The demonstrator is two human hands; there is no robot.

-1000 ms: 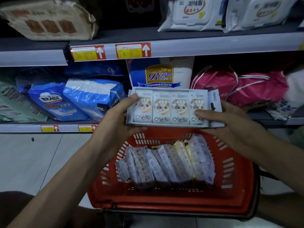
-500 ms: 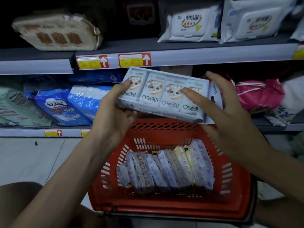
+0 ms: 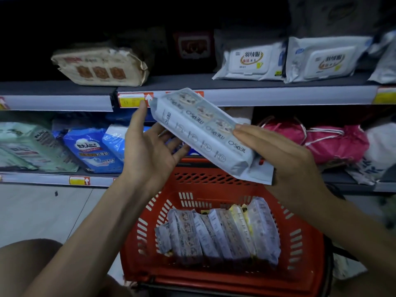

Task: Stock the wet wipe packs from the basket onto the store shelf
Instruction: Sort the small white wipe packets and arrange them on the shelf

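Above the red basket (image 3: 214,277), a tilted wet wipe pack (image 3: 199,133) is being gripped at one end by the right hand (image 3: 285,159); the left hand (image 3: 147,151) is being held open beneath it.

Held wipe pack (image 3: 201,133) raised, turned slantwise; left hand (image 3: 150,151) opened beneath.

packs (image 3: 216,232) in basket (image 3: 300,273), below shelf (image 3: 257,96)

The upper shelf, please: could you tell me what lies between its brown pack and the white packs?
Head view: bare shelf, with a dim red-labelled thing set back in the dark.
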